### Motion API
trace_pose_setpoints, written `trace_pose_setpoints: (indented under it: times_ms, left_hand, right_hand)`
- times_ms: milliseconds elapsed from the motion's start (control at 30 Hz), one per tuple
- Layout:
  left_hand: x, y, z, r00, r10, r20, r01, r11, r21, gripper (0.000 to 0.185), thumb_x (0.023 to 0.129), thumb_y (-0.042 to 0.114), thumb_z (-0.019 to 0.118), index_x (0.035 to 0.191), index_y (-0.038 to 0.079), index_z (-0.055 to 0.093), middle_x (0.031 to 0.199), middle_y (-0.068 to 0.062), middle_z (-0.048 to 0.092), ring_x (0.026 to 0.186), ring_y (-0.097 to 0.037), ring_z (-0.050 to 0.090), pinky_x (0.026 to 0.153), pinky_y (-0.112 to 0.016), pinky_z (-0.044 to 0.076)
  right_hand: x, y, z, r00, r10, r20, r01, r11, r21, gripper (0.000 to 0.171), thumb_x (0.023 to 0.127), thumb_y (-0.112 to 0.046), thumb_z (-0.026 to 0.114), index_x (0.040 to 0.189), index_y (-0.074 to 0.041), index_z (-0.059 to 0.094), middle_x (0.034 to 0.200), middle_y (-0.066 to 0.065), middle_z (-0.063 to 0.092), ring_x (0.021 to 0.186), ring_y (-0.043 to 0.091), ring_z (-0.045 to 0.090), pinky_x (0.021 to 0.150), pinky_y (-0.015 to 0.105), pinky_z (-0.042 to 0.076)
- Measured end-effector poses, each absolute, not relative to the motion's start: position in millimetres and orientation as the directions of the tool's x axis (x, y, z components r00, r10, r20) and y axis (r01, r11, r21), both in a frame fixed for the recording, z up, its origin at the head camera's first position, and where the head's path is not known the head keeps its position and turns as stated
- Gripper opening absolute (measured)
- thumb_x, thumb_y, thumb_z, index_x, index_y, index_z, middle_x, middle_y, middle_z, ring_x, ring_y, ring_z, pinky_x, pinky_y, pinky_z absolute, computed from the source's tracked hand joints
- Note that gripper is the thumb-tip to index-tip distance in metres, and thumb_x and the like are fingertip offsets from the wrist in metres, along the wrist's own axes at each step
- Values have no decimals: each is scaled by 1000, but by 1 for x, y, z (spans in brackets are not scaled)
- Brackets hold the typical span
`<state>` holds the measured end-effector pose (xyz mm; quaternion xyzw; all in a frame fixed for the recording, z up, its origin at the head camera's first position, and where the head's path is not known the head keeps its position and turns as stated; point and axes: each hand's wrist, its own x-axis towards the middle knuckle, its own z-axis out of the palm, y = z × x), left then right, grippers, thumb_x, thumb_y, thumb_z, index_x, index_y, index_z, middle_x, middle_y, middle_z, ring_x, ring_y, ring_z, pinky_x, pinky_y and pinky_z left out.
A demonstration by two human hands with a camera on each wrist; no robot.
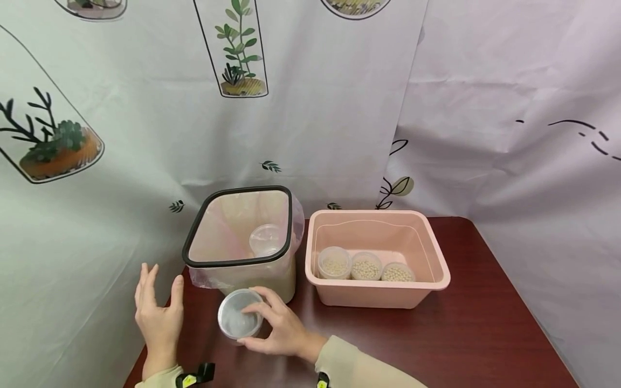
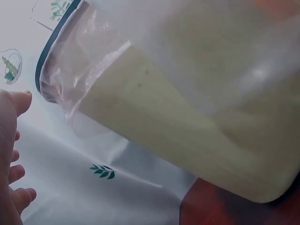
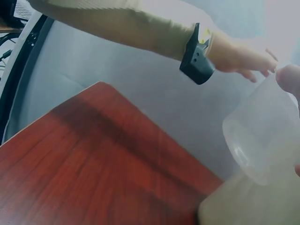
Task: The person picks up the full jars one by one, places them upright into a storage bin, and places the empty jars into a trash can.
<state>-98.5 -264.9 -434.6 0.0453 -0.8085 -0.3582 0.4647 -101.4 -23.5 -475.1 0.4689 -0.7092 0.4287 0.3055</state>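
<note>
My right hand (image 1: pixel 274 326) grips a small clear plastic cup (image 1: pixel 239 321) with a lid, just in front of the beige bin (image 1: pixel 242 242); the same cup (image 3: pixel 265 138) shows at the right of the right wrist view. My left hand (image 1: pixel 157 312) hovers open to the left of the cup, fingers straight, holding nothing; its fingertips (image 2: pixel 14 154) show at the left edge of the left wrist view. The bin (image 2: pixel 187 117) has a black rim and a clear liner bag. Inside it lies another clear cup (image 1: pixel 266 240).
A pink tub (image 1: pixel 375 256) stands right of the bin and holds three small cups of pale beads (image 1: pixel 365 265). The dark red table (image 1: pixel 436 345) ends close to my left hand. A plant-printed curtain (image 1: pixel 145 108) hangs behind.
</note>
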Motion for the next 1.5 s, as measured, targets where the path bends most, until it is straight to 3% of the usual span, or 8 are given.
trace_pose_setpoints:
  times_ms: [200,400,633,867,1100,1267,1500]
  left_hand:
    - [-102,-260,-430,-568,-388,726,280,738,614,53,82,13,69,132,8,52,145,-2,37,131,-33,34,105,-47,26]
    - [-105,-252,-428,-583,-346,735,294,754,588,49,83,10,68,130,10,55,143,1,40,130,-25,38,105,-29,28]
    - [-109,-249,-425,-570,-301,765,345,757,555,46,84,10,68,129,10,57,142,1,41,129,-24,39,104,-22,26]
    - [-113,-242,-419,-541,-271,796,412,740,532,45,80,4,70,124,5,60,139,-4,45,126,-32,42,105,-29,28]
    - [-121,-234,-418,-478,-250,842,487,723,491,39,74,-6,71,112,-2,65,131,-15,52,119,-42,46,105,-31,30]
    - [-122,-230,-417,-481,-231,846,501,719,481,37,76,-2,71,113,0,66,130,-15,53,118,-42,47,104,-26,30]
    - [-123,-226,-414,-461,-210,862,529,715,457,33,80,5,71,113,2,67,130,-15,53,120,-40,46,103,-29,31]
  right_hand:
    - [-102,-22,-461,-323,-365,873,-946,154,-286,61,59,-23,86,108,-5,56,125,24,44,113,28,51,92,29,43]
    - [-104,-17,-438,-263,-323,909,-965,101,-244,65,53,-18,89,106,-1,56,120,29,45,109,33,52,89,31,46]
    - [-110,-8,-413,-245,-305,920,-968,31,-247,62,61,-19,85,110,0,52,126,29,41,115,32,48,92,33,44]
    - [-103,1,-384,-200,-255,946,-978,-5,-208,61,63,-13,84,110,1,49,120,34,42,111,37,50,89,39,46]
    - [-99,10,-353,-155,-191,969,-987,-1,-158,50,74,-16,76,111,1,47,116,37,43,108,40,50,85,40,47]
    - [-102,11,-347,-148,-138,979,-989,0,-149,46,79,-18,72,110,3,47,114,38,42,107,41,49,84,44,47]
    - [-112,17,-341,-148,-72,986,-989,38,-145,44,81,-23,70,111,2,48,115,37,43,106,43,50,86,47,45]
